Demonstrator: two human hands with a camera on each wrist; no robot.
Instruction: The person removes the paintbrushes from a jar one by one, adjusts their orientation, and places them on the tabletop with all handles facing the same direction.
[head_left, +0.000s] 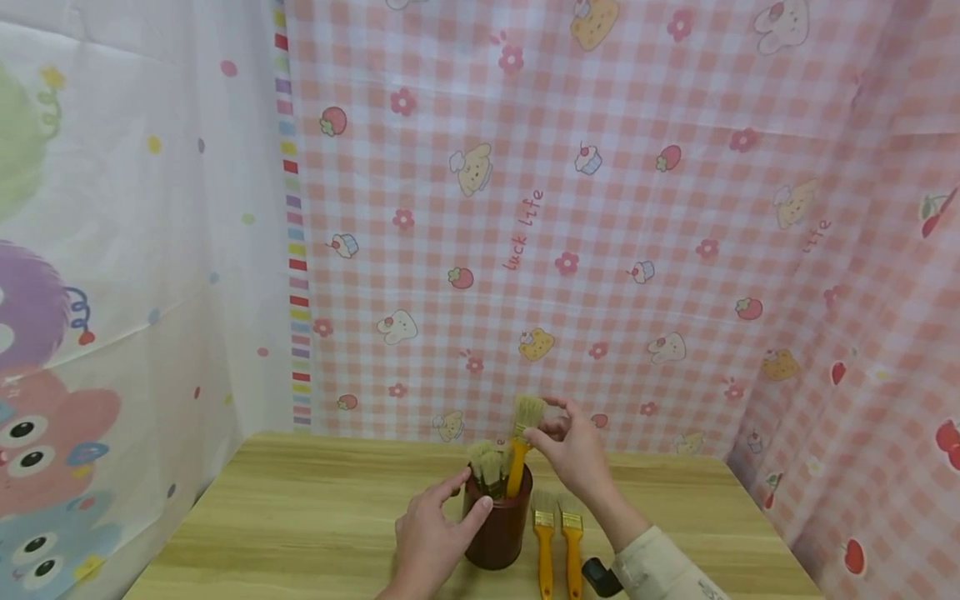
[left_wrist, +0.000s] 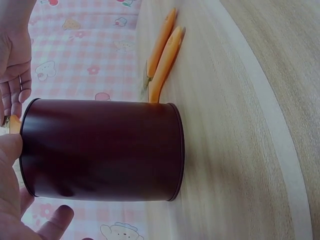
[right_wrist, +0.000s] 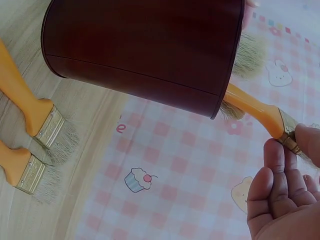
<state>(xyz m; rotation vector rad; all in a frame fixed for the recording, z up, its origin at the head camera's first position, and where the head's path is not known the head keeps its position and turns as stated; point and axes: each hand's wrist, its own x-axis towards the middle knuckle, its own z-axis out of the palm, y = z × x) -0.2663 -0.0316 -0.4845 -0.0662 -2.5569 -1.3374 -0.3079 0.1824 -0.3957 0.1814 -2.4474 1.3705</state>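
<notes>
A dark brown cylindrical cup (head_left: 497, 533) stands upright on the table, with bristle heads of paintbrushes (head_left: 487, 465) poking above its rim. My left hand (head_left: 433, 531) holds it near the rim, thumb (left_wrist: 9, 149) in front and fingers at the far side. My right hand (head_left: 576, 448) pinches a yellow-handled paintbrush (head_left: 516, 468) by its metal ferrule (right_wrist: 290, 132). This brush is bristles up, its handle's lower end inside the cup and hidden. Right of the cup, two more yellow-handled paintbrushes (head_left: 545, 550) lie side by side, bristles pointing away from me.
The wood-grain table (head_left: 315, 517) meets a pink checked cloth (head_left: 450, 350) hanging behind it. A white patterned cloth (head_left: 172, 250) hangs at the left and a pink one (head_left: 862, 375) at the right. Something black (head_left: 602, 577) shows beside my right sleeve.
</notes>
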